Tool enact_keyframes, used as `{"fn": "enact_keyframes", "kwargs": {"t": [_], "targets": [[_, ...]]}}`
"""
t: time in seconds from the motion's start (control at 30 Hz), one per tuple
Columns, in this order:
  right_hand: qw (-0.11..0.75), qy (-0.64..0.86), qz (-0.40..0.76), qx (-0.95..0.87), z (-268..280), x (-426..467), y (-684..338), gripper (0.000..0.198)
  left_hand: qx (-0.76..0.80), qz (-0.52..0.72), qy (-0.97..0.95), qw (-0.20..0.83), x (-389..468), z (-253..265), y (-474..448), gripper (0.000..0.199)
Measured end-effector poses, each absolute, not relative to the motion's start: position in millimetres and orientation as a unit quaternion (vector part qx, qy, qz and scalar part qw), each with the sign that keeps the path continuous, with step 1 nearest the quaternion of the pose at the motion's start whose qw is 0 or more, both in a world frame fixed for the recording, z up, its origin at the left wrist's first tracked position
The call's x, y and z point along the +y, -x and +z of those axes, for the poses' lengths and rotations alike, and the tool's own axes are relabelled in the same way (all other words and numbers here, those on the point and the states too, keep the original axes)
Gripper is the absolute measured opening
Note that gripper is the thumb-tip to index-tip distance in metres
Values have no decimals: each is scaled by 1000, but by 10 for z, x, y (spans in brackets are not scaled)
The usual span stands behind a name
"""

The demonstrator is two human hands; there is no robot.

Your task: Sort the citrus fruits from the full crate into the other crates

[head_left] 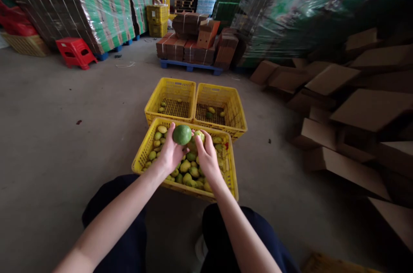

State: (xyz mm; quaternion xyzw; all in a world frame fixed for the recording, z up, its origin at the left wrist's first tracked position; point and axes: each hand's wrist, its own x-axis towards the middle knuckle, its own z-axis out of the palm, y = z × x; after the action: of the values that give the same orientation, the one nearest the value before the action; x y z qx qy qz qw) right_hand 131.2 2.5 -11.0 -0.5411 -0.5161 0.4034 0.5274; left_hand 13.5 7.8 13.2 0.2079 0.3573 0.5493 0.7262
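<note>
My left hand (172, 152) holds a round, dark green lemon (182, 135) between thumb and fingers. Close beside it, my right hand (208, 152) is closed around a yellow-green lemon (200, 136), partly hidden by the fingers. Both hands hover over a yellow plastic crate (232, 174) filled with green and yellowish lemons (185, 166). Behind it stand two more yellow crates, the left one (153, 96) and the right one (237, 105), each with a few lemons on its slatted bottom.
Open cardboard boxes (348, 165) lie heaped on the right. A blue pallet (190, 66) with bundled flat cartons stands ahead. A red stool (76, 53) is at the left, near tall wrapped stacks (106, 2). Another yellow crate edge (335, 264) shows at bottom right.
</note>
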Motion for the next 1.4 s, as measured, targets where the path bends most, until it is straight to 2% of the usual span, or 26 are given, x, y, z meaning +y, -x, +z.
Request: {"fn": "enact_keyframes", "kwargs": {"t": [0.13, 0.27, 0.4, 0.53, 0.73, 0.87, 0.97, 1.1, 1.27, 1.4], "targets": [[524, 510, 401, -552, -150, -35, -1205, 64, 342, 553, -273, 709, 6, 97, -285, 62], [502, 502, 356, -607, -82, -121, -1185, 60, 321, 577, -303, 687, -35, 90, -273, 56], [506, 496, 296, -641, -49, -158, -1161, 51, 331, 547, -245, 729, -41, 88, -210, 58], [497, 467, 299, -668, 1, -184, -1140, 49, 354, 547, -169, 740, 30, 70, -135, 57], [488, 377, 350, -705, 179, -219, -1299, 53, 376, 627, -156, 664, 134, 163, 12, 41], [508, 412, 237, -719, 246, -172, -1435, 51, 372, 677, -248, 585, 112, 290, 62, 44], [519, 403, 154, -737, 259, -156, -1459, 47, 365, 704, -364, 489, 58, 331, 83, 47], [532, 366, 109, -756, 252, -178, -1419, 48, 349, 716, -458, 394, -3, 305, 104, 45], [542, 335, 101, -764, 245, -187, -1395, 49, 335, 723, -483, 362, -24, 279, 114, 44], [540, 336, 100, -765, 242, -192, -1402, 50, 320, 731, -466, 382, -28, 304, 103, 43]]}}
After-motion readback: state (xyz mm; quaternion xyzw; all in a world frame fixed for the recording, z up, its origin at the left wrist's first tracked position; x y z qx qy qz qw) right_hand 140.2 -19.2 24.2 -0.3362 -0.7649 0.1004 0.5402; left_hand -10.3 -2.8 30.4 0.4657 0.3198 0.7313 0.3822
